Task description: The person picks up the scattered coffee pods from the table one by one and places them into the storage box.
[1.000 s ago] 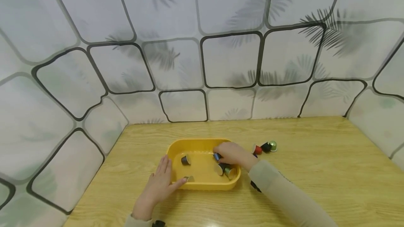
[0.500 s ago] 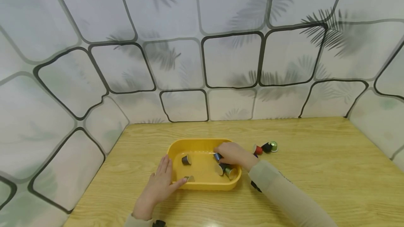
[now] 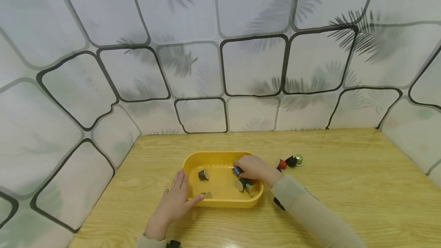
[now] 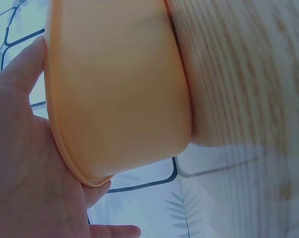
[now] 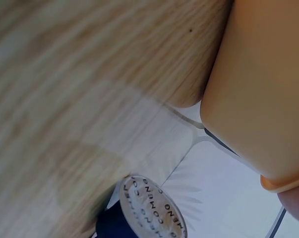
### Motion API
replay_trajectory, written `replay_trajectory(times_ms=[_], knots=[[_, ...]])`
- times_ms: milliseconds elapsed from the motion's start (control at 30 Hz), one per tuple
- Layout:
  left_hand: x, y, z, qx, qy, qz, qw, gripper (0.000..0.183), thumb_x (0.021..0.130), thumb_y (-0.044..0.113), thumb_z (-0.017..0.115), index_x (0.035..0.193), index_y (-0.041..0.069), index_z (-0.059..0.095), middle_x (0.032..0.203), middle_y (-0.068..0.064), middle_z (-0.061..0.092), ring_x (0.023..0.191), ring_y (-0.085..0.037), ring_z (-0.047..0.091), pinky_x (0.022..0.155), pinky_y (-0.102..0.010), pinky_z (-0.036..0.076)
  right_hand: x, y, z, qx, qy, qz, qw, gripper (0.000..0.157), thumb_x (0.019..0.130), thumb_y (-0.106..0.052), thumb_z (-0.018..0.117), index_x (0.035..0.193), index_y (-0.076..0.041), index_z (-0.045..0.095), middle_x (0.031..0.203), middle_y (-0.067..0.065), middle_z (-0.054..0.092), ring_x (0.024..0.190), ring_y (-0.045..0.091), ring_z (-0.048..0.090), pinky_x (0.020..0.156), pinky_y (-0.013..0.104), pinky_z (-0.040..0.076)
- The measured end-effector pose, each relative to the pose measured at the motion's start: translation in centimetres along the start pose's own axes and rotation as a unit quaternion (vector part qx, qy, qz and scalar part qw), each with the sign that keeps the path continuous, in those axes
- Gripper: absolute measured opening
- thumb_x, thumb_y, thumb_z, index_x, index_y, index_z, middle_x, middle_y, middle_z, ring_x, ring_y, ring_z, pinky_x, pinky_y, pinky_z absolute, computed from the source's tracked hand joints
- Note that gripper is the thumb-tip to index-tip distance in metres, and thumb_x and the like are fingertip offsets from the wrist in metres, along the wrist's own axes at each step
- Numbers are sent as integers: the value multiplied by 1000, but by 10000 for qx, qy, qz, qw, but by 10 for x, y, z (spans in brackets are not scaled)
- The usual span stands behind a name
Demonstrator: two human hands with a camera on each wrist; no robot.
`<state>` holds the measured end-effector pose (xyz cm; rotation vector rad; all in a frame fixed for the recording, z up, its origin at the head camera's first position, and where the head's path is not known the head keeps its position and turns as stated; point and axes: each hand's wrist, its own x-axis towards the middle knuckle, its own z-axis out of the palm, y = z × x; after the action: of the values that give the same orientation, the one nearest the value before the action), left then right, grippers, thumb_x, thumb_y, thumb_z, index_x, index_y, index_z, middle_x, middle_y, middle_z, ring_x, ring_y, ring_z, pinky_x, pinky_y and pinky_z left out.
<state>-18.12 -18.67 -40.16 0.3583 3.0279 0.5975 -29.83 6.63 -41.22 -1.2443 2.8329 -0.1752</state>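
Note:
A yellow tray [image 3: 224, 203] stands on the table with several coffee capsules in it. My left hand [image 3: 173, 198] lies along its left end, fingers straight over the rim and thumb along the front rim. Beside the thumb tip is a pale-lidded capsule [image 3: 208, 195]; a black capsule [image 3: 202, 175] lies farther back. My right hand [image 3: 254, 168] reaches over the right rim, a blue coffee capsule [image 3: 237, 171] between its thumb and fingers. Below that hand are a dark capsule [image 3: 240, 185] and a green capsule [image 3: 251, 189]. The right fingertips are partly hidden.
Right of the tray on the wood table [image 3: 344, 175] lie a red capsule [image 3: 281, 163], a black capsule [image 3: 291, 160] and a green capsule [image 3: 298, 159]. A dark blue capsule [image 5: 114, 221] with a printed lid shows in the right wrist view. Patterned fabric [image 3: 255, 68] encloses the table behind.

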Motion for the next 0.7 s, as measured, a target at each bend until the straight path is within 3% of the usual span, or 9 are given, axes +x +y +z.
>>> replay_trajectory(times_ms=[233,700], knots=[[0,-3,2,58,103,52,9999,88,84,56,45,135,-12,21,143,-24,6,131,-35,8,90,-65,20,1,0,-1,85,48,-19,10000,10,78,-14,68,86,-13,60,77,-4,58,67,8,51,63,25,44],[1,-3,2,-8,-134,-109,9999,90,83,59,43,137,-9,18,145,-20,2,132,-31,2,92,-63,18,0,1,-2,446,201,-154,9987,17,81,-13,65,97,-9,62,87,0,62,75,10,56,66,27,46]])
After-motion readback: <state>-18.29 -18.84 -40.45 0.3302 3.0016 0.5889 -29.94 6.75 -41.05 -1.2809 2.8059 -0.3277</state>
